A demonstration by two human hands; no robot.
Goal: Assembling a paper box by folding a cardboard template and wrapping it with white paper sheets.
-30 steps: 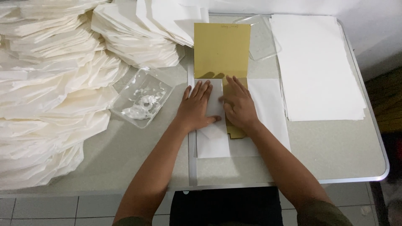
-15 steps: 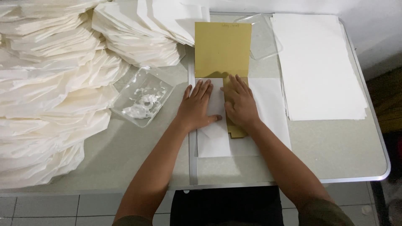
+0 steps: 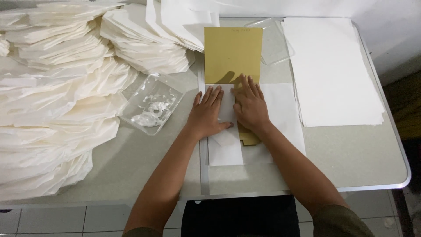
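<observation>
On the grey tabletop (image 3: 342,158), seen from above, the left side is taken up by heaps of folded white paper pieces (image 3: 52,109), too many and too overlapped to be counted. One flat stack of white sheets (image 3: 333,70) is laid at the far right, and one clear plastic lid (image 3: 275,41) is seen just left of it. One yellow-brown card (image 3: 233,55) is placed at the far middle, with a second bit of the same card (image 3: 249,138) showing nearer, beneath the right wrist. One white sheet (image 3: 224,147) is spread over it at the near middle. One clear plastic tray (image 3: 151,109) holding white paste is set just left of the hands.

Two hands are laid side by side, palms down. The left hand (image 3: 209,114) is pressed flat on the white sheet, fingers spread and straight, nothing gripped. The right hand (image 3: 250,107) is likewise flattened, fingers extended toward the card's near edge, nothing clasped. Both forearms are stretched in from the near edge.
</observation>
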